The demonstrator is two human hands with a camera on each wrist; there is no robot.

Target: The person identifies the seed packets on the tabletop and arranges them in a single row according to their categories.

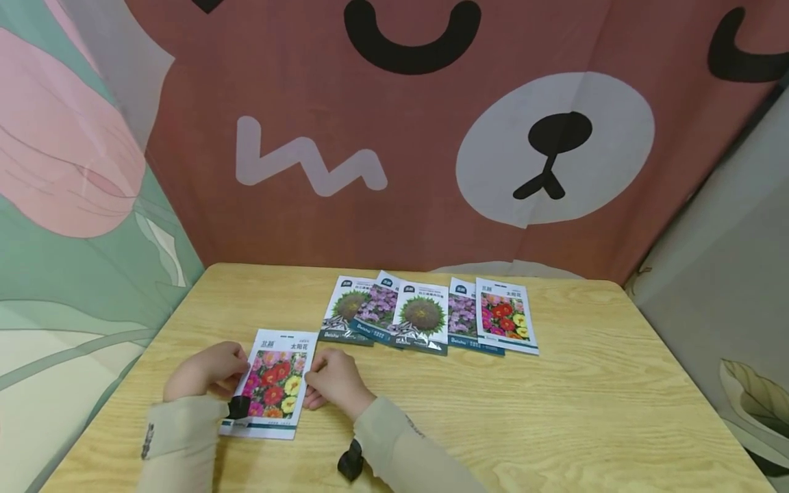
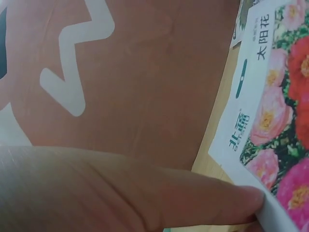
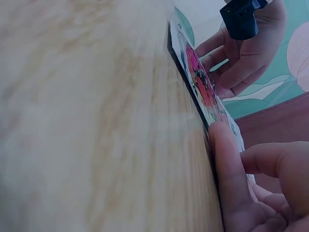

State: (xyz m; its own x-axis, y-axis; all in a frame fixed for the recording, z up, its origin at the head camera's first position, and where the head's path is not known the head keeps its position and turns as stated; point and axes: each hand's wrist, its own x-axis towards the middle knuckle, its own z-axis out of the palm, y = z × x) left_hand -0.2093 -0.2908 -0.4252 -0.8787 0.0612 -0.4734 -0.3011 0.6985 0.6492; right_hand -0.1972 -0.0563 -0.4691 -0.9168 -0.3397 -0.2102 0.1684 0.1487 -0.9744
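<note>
A white seed packet (image 1: 274,383) with red, pink and yellow flowers printed on it is at the front left of the table, its top pointing away from me. My left hand (image 1: 212,370) holds its left edge; in the left wrist view a finger (image 2: 212,198) of that hand lies along the packet's border. On the opposite side, my right hand (image 1: 335,380) pinches the right edge with curled fingers. The right wrist view shows the packet (image 3: 205,92) edge-on, close over the wood, with both hands at its sides.
Behind, several more seed packets overlap in a row: sunflower-like packets (image 1: 422,318), purple-flowered ones (image 1: 462,315) and another red-and-yellow flower packet (image 1: 507,316) at the right end. The wooden table (image 1: 573,424) ends at a reddish-brown cloth (image 1: 308,226) with a cartoon bear face.
</note>
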